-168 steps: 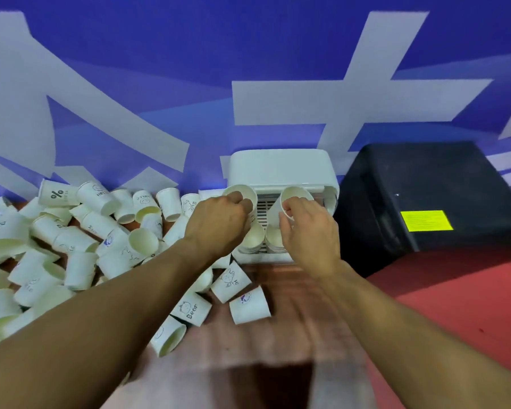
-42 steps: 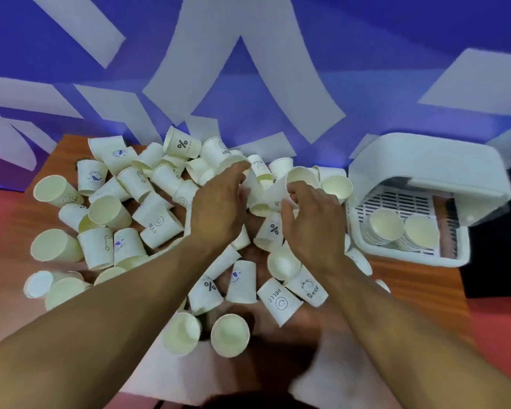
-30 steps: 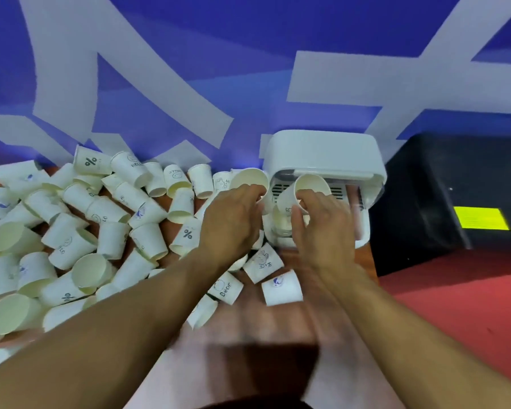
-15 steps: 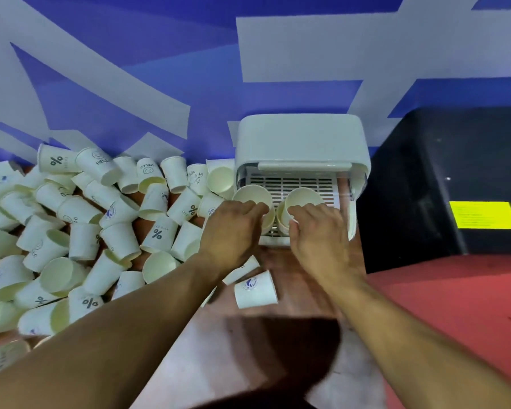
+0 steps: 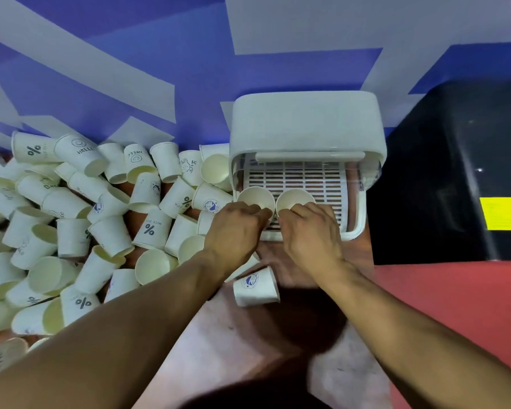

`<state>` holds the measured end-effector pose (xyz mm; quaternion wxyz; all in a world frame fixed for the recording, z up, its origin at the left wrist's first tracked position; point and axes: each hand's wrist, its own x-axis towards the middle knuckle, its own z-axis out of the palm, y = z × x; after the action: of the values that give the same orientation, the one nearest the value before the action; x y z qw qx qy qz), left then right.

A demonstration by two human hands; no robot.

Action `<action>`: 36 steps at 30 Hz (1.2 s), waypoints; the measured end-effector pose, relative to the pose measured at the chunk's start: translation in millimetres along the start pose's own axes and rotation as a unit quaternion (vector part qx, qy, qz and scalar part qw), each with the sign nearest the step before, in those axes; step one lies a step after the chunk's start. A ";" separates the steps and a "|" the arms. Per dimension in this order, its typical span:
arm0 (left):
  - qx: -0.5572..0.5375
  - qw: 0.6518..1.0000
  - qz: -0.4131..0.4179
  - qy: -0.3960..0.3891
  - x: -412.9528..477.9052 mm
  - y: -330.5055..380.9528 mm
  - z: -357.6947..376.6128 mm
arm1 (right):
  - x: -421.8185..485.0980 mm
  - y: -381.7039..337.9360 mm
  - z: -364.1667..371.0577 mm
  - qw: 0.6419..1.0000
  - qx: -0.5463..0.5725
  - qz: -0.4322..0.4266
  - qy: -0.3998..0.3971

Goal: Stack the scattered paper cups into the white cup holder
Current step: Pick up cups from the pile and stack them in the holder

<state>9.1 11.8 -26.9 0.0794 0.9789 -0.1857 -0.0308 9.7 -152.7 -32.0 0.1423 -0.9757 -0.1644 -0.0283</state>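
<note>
The white cup holder [image 5: 307,125] stands at the back of the wooden table, its lid raised over a slatted tray. My left hand [image 5: 233,228] grips a white paper cup [image 5: 255,197] at the tray's front left. My right hand [image 5: 310,231] grips a second cup [image 5: 292,199] just to its right. Both cups point their open mouths up and sit over the stacks, which my hands hide. A large pile of scattered paper cups [image 5: 80,225] covers the table to the left. One loose cup [image 5: 255,286] lies on its side between my forearms.
A black box [image 5: 455,172] with a yellow label [image 5: 503,212] stands right of the holder. The red floor [image 5: 455,305] shows beyond the table's right edge. A blue and white wall [image 5: 160,54] runs behind everything.
Both hands carried a cup each from the pile over to the holder and lowered them into the tray's front. The camera view swung right to follow.
</note>
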 end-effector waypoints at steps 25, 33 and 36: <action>0.002 0.975 -0.206 0.081 -183.0 -53.5 -71.5 | -39.9 -153.7 -26.3 0.985 0.090 -0.147 0.033; -0.031 0.955 -0.291 0.045 -248.4 -80.1 -57.4 | -57.6 -191.4 3.7 0.984 0.075 -0.160 -0.032; -0.062 0.957 -0.283 0.026 -247.7 -87.0 -51.4 | -54.9 -195.1 10.6 0.988 0.062 -0.125 -0.063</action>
<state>-185.3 190.3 16.8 0.1327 0.9850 0.1034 -0.0379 -106.2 9.8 4.7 0.1874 -0.9364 -0.2955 0.0255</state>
